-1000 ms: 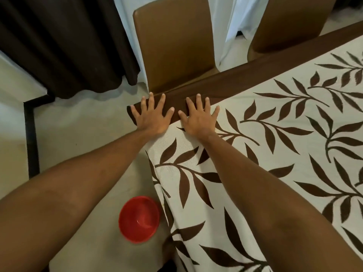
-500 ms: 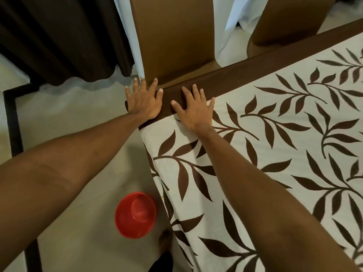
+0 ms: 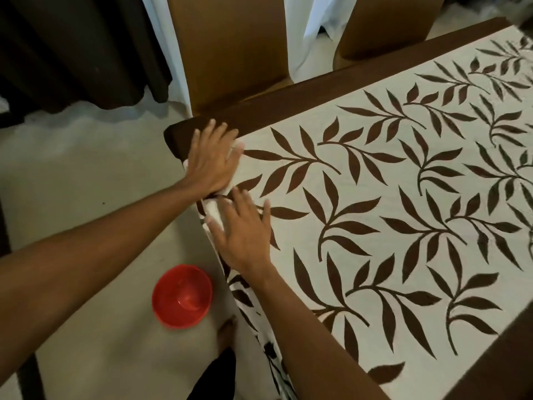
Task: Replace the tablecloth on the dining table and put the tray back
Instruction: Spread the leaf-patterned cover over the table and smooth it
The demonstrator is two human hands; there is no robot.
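At the corner of the dark brown wooden dining table (image 3: 288, 99), the cream tablecloth with brown leaf print (image 3: 375, 212) lies spread over the top, its edge hanging down the near side. The left hand (image 3: 212, 160) and right hand (image 3: 243, 229) press flat on it, fingers splayed, grasping nothing. A round red plastic bowl (image 3: 182, 295) sits on the floor beside the table.

Two hands on view: left hand (image 3: 212, 163), right hand (image 3: 245, 230). One leaf-print tablecloth (image 3: 389, 226) over one counter (image 3: 288, 99). Two brown chairs (image 3: 227, 50), (image 3: 383, 24). One red bowl (image 3: 182, 295) on the floor (image 3: 86, 168).
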